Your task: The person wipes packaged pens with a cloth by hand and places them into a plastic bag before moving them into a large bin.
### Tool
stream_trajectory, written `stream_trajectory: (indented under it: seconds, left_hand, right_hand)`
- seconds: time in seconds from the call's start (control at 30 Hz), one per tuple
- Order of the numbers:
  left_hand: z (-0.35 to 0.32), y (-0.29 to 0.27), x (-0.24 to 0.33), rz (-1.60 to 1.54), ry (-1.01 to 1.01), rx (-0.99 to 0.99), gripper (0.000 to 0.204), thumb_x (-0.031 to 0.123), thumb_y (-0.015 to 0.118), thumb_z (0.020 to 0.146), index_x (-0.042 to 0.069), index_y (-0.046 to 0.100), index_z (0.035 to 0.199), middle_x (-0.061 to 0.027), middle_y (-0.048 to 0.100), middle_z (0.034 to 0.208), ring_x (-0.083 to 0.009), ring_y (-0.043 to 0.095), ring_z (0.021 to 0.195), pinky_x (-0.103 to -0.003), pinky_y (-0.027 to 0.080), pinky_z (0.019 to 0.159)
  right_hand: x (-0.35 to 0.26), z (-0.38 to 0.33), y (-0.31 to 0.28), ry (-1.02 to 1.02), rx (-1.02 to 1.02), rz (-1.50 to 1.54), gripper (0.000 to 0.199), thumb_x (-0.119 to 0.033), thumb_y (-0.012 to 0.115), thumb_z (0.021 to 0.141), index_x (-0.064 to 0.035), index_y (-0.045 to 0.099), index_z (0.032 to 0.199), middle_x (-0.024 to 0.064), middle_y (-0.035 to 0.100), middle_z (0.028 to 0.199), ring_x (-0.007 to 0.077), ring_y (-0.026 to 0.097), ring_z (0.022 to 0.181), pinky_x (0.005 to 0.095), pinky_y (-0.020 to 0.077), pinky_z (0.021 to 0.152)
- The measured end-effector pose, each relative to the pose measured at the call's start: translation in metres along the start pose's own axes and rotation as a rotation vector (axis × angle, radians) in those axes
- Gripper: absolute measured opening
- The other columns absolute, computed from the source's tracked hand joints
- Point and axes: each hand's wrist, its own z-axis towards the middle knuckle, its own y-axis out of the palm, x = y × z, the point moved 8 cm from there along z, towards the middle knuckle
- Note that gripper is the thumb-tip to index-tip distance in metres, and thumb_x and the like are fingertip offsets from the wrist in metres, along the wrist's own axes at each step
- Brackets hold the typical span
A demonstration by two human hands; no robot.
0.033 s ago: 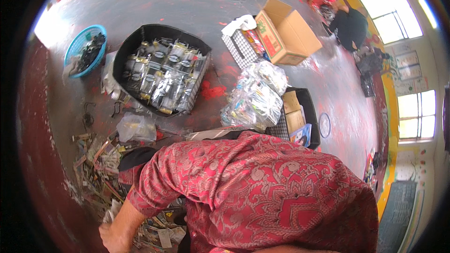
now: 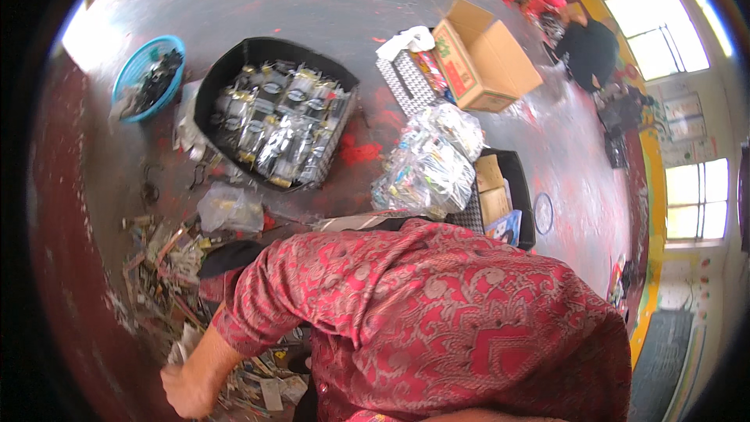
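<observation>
My left hand is low at the left, its arm reaching down from a red patterned sleeve. The fingers curl away from view in a fist, so whatever they hold is hidden. Right beside the knuckles is a crumpled whitish piece of paper or cloth. Around and beneath the arm lies a heap of scraps, with paper strips, cards and sticks in it. A clear plastic bag rests just beyond the heap. My right hand is out of the picture, behind my body.
A black bin full of clear-wrapped packages stands ahead. To its left is a blue basket with dark items. A cardboard box, a bulging plastic bag and another black bin stand at right. Another person bends over at far right.
The whole view has shifted slightly, so floor things appear a little farther right. My left hand stays low at the left, still closed.
</observation>
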Motion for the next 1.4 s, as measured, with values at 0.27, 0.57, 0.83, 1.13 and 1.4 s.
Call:
stream_trajectory:
  seconds: [0.27,0.57,0.83,1.13,1.4]
  left_hand:
    - [-0.059,-0.131,0.007,0.027,-0.051,0.284,0.047,0.038,0.053,0.082,0.006,0.051,0.117,-0.0094,0.052,0.116,-0.0247,0.047,0.101,-0.04,0.039,0.082]
    - [-0.051,-0.133,-0.031,-1.103,-0.205,-0.09,0.05,0.035,0.043,0.09,-0.011,0.05,0.107,-0.0185,0.059,0.1,-0.017,0.059,0.072,-0.016,0.041,0.047]
    - [-0.072,-0.125,0.016,-0.996,-0.182,-0.087,0.063,0.043,0.053,0.083,-0.011,0.045,0.113,-0.0205,0.062,0.087,-0.0198,0.063,0.064,-0.019,0.045,0.044]
    - [-0.088,-0.118,0.017,-0.84,-0.226,-0.009,0.041,0.017,0.06,0.079,-0.008,0.05,0.109,-0.0077,0.062,0.073,-0.0081,0.054,0.057,-0.018,0.042,0.053]
    - [-0.092,-0.111,0.006,-0.727,-0.19,0.056,0.026,0.013,0.059,0.08,-0.003,0.055,0.099,-0.0098,0.062,0.074,-0.0096,0.055,0.06,-0.021,0.044,0.057]
  right_hand:
    - [0.025,-0.005,-0.045,-0.047,0.02,-0.276,0.008,-0.018,0.06,0.054,-0.0102,0.062,0.054,0.0102,0.06,0.057,0.0241,0.06,0.056,0.038,0.0468,0.048]
    - [-0.024,-0.004,-0.062,-0.416,0.61,-0.39,0.028,-0.019,0.064,0.065,-0.018,0.058,0.092,-0.0014,0.054,0.077,0.0152,0.054,0.065,0.0275,0.0436,0.052]
    - [-0.056,-0.014,-0.048,-0.644,0.607,-0.408,0.032,-0.02,0.062,0.063,-0.0193,0.06,0.096,-0.0013,0.058,0.089,0.0143,0.055,0.068,0.0271,0.0452,0.054]
    - [0.017,0.012,-0.077,-0.025,0.675,-0.126,0.022,-0.016,0.06,0.075,-0.017,0.061,0.097,0.0072,0.063,0.085,0.0253,0.063,0.075,0.0307,0.0488,0.057]
    - [-0.074,-0.004,-0.036,-0.375,0.61,0.427,0.006,-0.009,0.06,0.072,-0.0085,0.058,0.077,0.009,0.058,0.073,0.026,0.06,0.066,0.0331,0.0468,0.055]
